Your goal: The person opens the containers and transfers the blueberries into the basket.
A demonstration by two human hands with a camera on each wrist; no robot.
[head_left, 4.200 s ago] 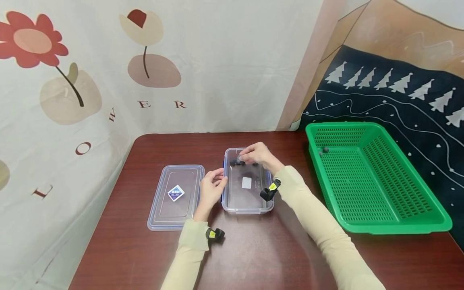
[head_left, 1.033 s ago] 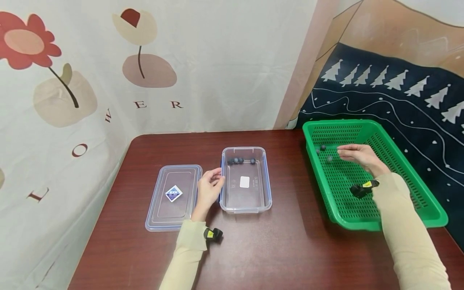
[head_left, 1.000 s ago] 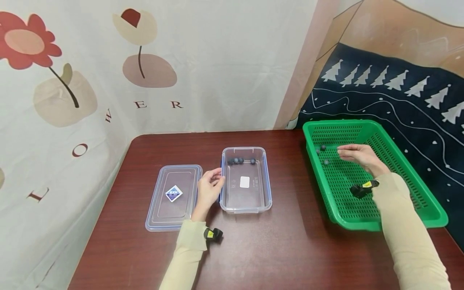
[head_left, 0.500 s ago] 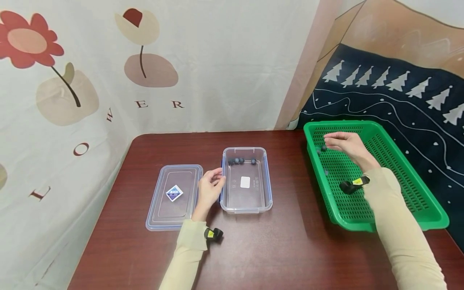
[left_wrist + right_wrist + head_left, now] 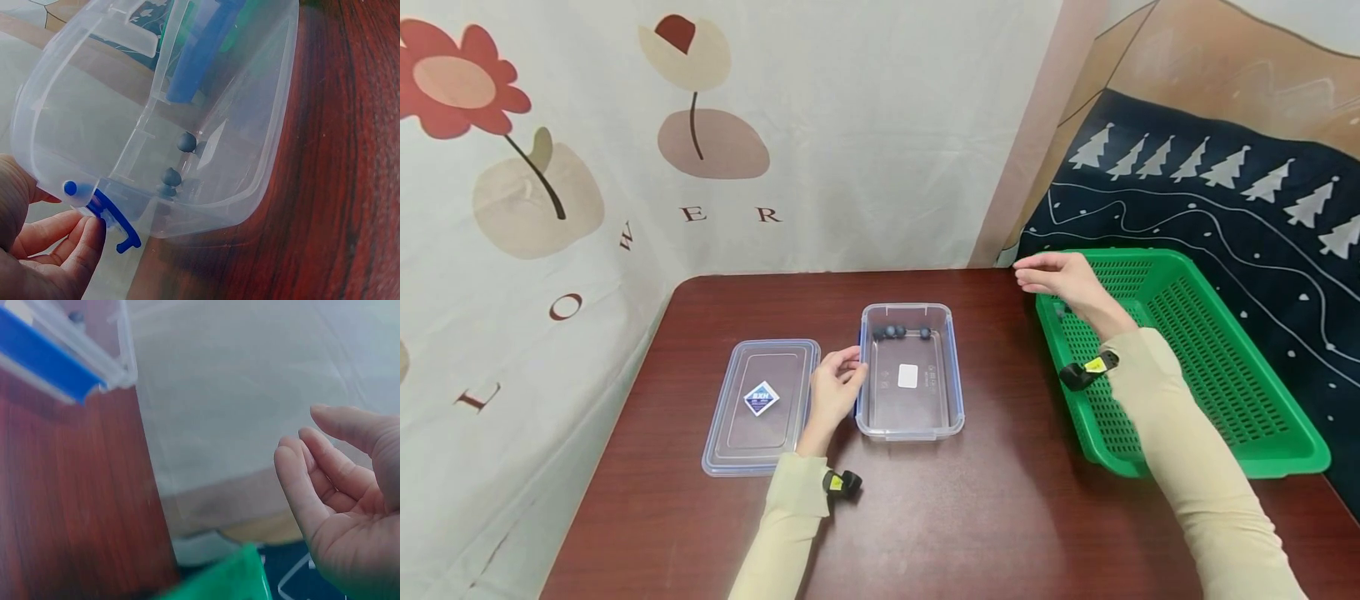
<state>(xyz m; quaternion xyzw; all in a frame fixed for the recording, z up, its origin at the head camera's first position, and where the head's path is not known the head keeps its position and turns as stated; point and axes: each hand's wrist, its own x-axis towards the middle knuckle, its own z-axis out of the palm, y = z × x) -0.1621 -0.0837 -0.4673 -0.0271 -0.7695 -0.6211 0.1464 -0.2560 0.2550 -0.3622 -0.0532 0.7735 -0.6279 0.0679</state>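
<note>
A clear plastic storage box (image 5: 910,412) with blue side latches stands uncovered on the table. Several dark blueberries (image 5: 900,332) lie along its far wall; some show through the plastic as blueberries (image 5: 186,142) in the left wrist view. At the box's left side, my left hand (image 5: 835,387) pinches the edge by the blue latch (image 5: 115,219). My right hand (image 5: 1063,279) hangs over the left rim of the green basket (image 5: 1195,392). In the right wrist view its fingers are loosely bent, thumb apart, with nothing between them. A blueberry (image 5: 1060,312) shows in the basket beneath it; my arm hides others.
The box's lid (image 5: 760,446), with a blue-and-white sticker, lies flat left of my left hand. The dark red table (image 5: 970,517) meets a pale printed curtain (image 5: 865,167) at the back. Dark cloth (image 5: 1195,200) with white trees hangs behind the basket.
My right hand was in the box earlier, then over the basket, and has now moved left to its rim. One more blueberry appeared in the basket and rolled there. The left hand stayed put.
</note>
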